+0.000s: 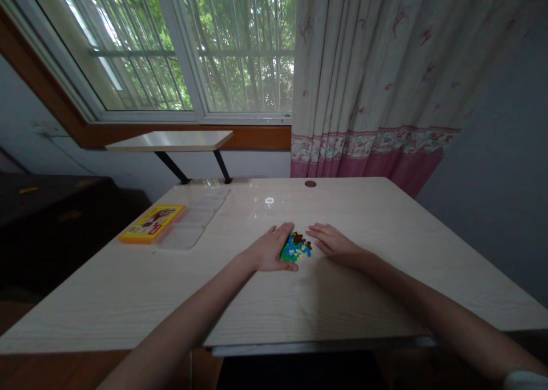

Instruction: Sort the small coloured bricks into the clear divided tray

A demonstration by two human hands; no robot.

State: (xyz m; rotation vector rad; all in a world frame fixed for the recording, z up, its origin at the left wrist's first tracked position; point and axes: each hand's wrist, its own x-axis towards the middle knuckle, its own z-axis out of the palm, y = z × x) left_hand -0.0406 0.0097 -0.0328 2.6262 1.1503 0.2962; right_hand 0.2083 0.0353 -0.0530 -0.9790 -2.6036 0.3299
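Many small coloured pieces (295,250) lie heaped on the desk (363,207), right of the yellow box (153,223). The left hand (272,249), thumb spread wide, cups their box-facing side, probably to contain them; the right hand (336,245), loosely open, borders the opposite side.

No wording can be read for certain. The yellow box (150,224) at the left of the frame carries a printed cover (156,221) with a red patch (154,229), but any lettering there is too small and blurred to make out.
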